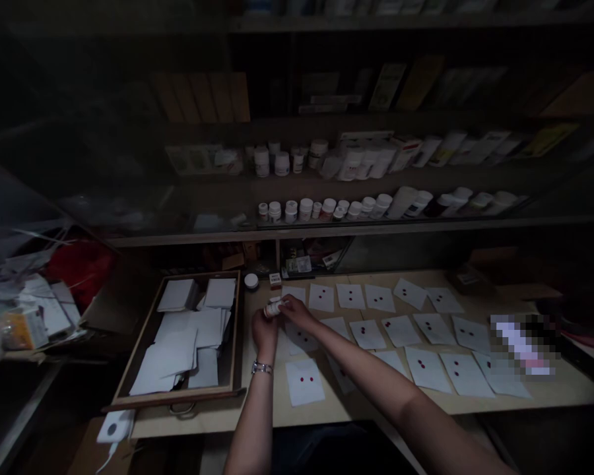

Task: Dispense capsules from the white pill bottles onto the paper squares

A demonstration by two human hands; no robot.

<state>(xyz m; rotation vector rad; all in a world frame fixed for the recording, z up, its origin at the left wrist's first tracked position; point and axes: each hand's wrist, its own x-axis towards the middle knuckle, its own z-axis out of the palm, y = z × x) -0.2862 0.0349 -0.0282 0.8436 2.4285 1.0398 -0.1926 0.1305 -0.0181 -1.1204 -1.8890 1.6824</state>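
Observation:
A small white pill bottle (273,308) with a reddish label lies tilted between my two hands above the table. My left hand (264,330), a bracelet on its wrist, is closed around the bottle from below. My right hand (297,312) has its fingers closed at the bottle's right end; whether they pinch the cap or something else is too small to tell. Rows of white paper squares (305,390) lie under and to the right of my hands, most with two dark red tablets (311,379) on them. My right forearm hides some papers.
A wooden drawer (238,330) on the left holds stacks of white paper (173,343). Behind my hands stand a white-lidded jar (251,282) and a small box (275,280). Shelves (202,237) with several bottles (305,209) rise beyond. A white device (115,427) with a cable sits lower left.

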